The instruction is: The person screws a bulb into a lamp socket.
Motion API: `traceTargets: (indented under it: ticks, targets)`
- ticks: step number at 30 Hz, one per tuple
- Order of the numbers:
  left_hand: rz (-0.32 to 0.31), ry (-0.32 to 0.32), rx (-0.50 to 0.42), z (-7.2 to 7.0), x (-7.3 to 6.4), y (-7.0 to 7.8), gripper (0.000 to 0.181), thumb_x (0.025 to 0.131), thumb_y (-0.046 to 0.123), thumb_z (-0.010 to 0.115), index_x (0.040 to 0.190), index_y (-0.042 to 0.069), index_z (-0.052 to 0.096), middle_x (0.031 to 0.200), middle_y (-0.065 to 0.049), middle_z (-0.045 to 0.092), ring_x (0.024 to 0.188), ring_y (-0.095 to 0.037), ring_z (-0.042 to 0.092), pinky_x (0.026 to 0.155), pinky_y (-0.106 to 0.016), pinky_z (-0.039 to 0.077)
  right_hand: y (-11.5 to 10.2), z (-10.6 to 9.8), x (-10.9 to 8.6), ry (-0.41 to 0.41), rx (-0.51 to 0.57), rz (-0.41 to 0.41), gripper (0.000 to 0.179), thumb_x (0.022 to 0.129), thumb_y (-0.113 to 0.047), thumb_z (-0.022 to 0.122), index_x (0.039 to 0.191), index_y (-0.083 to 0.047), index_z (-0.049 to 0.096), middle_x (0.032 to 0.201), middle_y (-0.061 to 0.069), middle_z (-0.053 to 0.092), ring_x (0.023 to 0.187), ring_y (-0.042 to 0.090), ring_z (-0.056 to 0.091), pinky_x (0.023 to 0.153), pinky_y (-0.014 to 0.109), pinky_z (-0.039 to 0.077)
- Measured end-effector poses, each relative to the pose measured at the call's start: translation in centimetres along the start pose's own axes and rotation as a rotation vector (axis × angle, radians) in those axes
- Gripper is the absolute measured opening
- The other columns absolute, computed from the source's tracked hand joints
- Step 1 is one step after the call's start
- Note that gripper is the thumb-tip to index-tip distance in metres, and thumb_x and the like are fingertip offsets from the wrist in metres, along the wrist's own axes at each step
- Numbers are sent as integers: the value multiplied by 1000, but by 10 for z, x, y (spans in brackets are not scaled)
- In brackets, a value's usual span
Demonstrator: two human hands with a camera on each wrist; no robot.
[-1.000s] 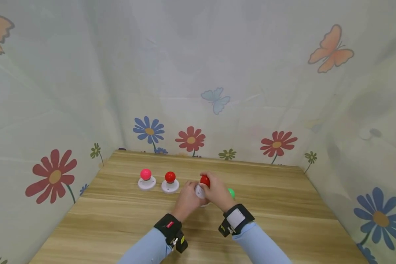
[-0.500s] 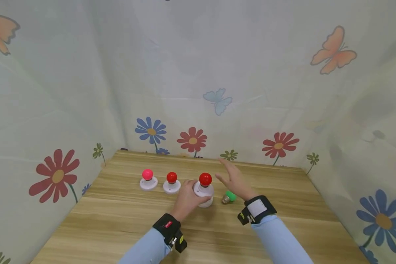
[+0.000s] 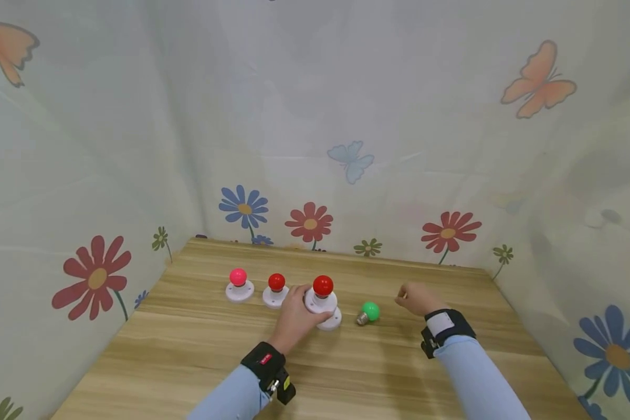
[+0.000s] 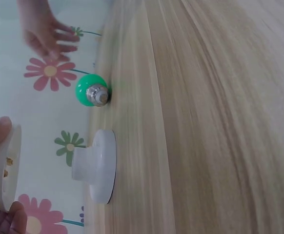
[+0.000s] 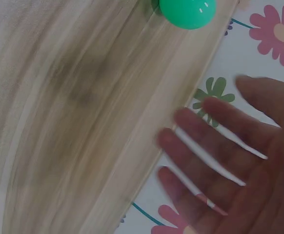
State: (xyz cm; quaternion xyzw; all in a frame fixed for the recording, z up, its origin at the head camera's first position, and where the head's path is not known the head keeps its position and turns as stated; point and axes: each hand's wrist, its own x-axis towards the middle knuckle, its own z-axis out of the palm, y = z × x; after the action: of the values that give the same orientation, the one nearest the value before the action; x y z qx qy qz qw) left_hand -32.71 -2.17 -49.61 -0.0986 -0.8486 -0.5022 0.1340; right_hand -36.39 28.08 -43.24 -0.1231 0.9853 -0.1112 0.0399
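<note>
My left hand (image 3: 294, 324) grips the round white base of a lamp holder (image 3: 320, 303) by its rim, with a red bulb (image 3: 322, 286) standing up in it. In the left wrist view this base is raised off the table, and brass-coloured parts show on its underside. Below it, a white lamp holder with no bulb (image 4: 100, 165) stands on the wood. A green bulb (image 3: 370, 310) with a metal screw cap lies on its side to the right. My right hand (image 3: 422, 298) is held beyond the green bulb, fingers loose and apart, holding nothing.
To the left stand two more white lamp holders, one with a pink bulb (image 3: 238, 277) and one with a red bulb (image 3: 276, 282). The wooden table (image 3: 199, 350) meets a flower-printed curtain (image 3: 273, 116) at its back and sides.
My right hand has let go of the red bulb and moved right, past the green bulb. My left hand still holds the lamp holder, which now stands upright rather than tilted.
</note>
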Motion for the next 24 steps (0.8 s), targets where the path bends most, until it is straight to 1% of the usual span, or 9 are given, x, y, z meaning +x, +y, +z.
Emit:
traceTargets:
  ticks: [3,5,6,10,14,16,19,22,24]
  targets:
    - [3,7,-2,0,-1,-1,72,70,35,87,127,6,55,118,-7,57,108,-24,57,96,-43,51,2,1,-6,-153,38,65,24,94,-21,58,98,1,65,84,9,66,75,20,62,66,36,53]
    - [2,5,-7,0,-1,-2,71,70,35,87,126,7,54,119,-7,57,108,-24,57,96,-43,51,1,1,-8,-232,85,94,26,95,-20,56,101,4,64,82,9,66,73,21,62,65,34,54]
    - [-1,6,-8,0,-1,-3,71,70,34,87,126,7,54,119,-7,57,108,-24,57,96,-44,51,1,1,-9,-256,99,103,27,95,-20,56,102,5,64,82,10,66,73,21,63,64,33,54]
    - [-12,17,-12,-2,-3,-2,71,70,33,87,127,7,54,120,-8,57,109,-24,56,97,-44,51,1,3,-8,-300,136,104,28,95,-21,56,102,6,63,80,11,67,72,21,64,63,31,56]
    - [-31,61,-29,-11,-1,2,71,70,32,87,127,6,54,118,-8,58,110,-25,57,97,-45,51,-2,4,-8,-306,166,110,27,95,-20,56,98,6,62,79,12,66,68,20,63,62,30,55]
    - [-36,105,-34,-18,3,3,70,69,30,88,126,5,55,117,-8,58,109,-26,57,97,-46,50,-4,4,-8,-303,176,111,26,95,-20,56,97,6,61,79,12,65,67,19,61,61,29,54]
    - [-46,181,-22,-34,10,0,71,70,31,87,127,5,54,117,-9,58,110,-27,56,98,-49,49,-6,4,-10,-288,161,119,25,95,-20,57,97,4,61,79,10,65,68,18,60,60,27,52]
    - [-61,285,15,-56,18,-7,69,71,33,86,126,5,54,118,-11,58,112,-29,54,99,-50,46,-7,4,-12,-271,136,119,24,95,-21,58,98,3,61,79,9,65,71,19,61,60,28,52]
    - [-86,371,52,-72,21,-14,69,73,34,84,127,6,53,120,-12,58,114,-30,51,102,-51,40,-7,6,-13,-261,126,117,24,95,-21,58,98,2,61,80,9,65,72,20,61,60,29,51]
